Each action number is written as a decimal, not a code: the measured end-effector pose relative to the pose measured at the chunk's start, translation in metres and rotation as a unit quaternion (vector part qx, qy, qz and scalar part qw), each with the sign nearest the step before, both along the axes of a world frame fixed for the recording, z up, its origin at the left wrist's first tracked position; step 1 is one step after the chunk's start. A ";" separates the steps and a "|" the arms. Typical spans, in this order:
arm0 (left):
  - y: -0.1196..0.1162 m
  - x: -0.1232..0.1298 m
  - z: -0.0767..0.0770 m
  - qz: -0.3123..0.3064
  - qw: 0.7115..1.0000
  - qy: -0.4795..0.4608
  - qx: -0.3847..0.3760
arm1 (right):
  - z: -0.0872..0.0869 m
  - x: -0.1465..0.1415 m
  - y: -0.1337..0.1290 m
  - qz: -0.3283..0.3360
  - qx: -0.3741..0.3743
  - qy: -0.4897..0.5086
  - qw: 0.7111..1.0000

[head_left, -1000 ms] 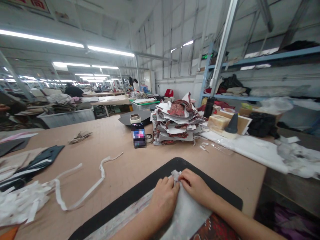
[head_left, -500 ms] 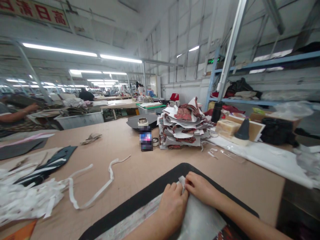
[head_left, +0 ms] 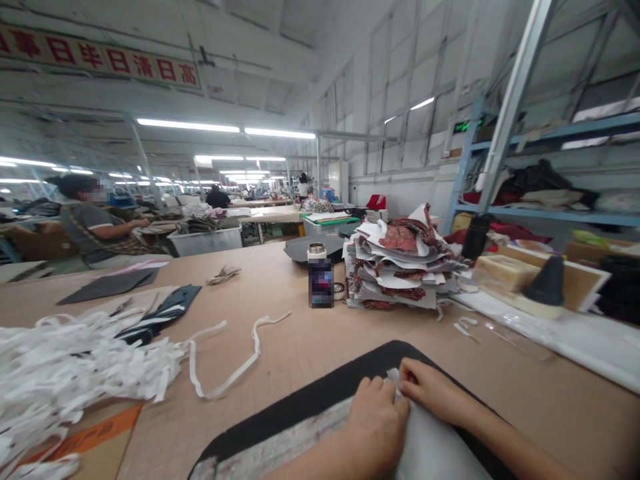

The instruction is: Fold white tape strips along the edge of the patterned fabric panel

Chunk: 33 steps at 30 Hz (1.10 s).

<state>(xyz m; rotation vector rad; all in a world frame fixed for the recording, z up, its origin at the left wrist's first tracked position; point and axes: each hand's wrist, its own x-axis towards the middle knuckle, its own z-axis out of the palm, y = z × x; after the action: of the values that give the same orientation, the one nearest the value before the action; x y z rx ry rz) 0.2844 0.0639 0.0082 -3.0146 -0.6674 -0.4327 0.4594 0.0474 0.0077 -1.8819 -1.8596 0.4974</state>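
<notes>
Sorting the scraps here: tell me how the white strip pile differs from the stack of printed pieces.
The white strip pile is loose, tangled, plain white and low; the stack of printed pieces is layered, tall, with red pattern showing. The pile lies at the table's left, the stack farther back. Both sit untouched.

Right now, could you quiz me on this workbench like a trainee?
1. True or false: both hands pinch the corner of the white fabric piece.
2. What lies under that piece? A) black mat B) cardboard box C) metal tray
3. Which thing stands between the white strips and the stack of cut fabric pieces?

Key: 1. True: left hand and right hand meet there. 2. A, the black mat. 3. The small bottle.
</notes>
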 end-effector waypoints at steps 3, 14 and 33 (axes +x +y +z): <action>-0.003 0.001 0.001 0.008 1.000 -0.003 0.001 | 0.003 -0.005 -0.001 -0.025 -0.013 -0.021 0.999; -0.021 -0.125 0.030 0.172 0.958 0.152 -0.173 | -0.007 -0.017 -0.009 -0.070 0.026 -0.081 0.994; -0.073 -0.186 0.053 0.223 0.956 0.033 -0.187 | 0.066 -0.084 -0.067 0.271 0.041 -0.153 0.949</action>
<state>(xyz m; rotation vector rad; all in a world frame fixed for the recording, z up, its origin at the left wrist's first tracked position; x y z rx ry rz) 0.0984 -0.0095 0.0607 -3.0345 -1.5303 -0.2005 0.3752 -0.0197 0.0739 -1.4378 -2.5776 0.2979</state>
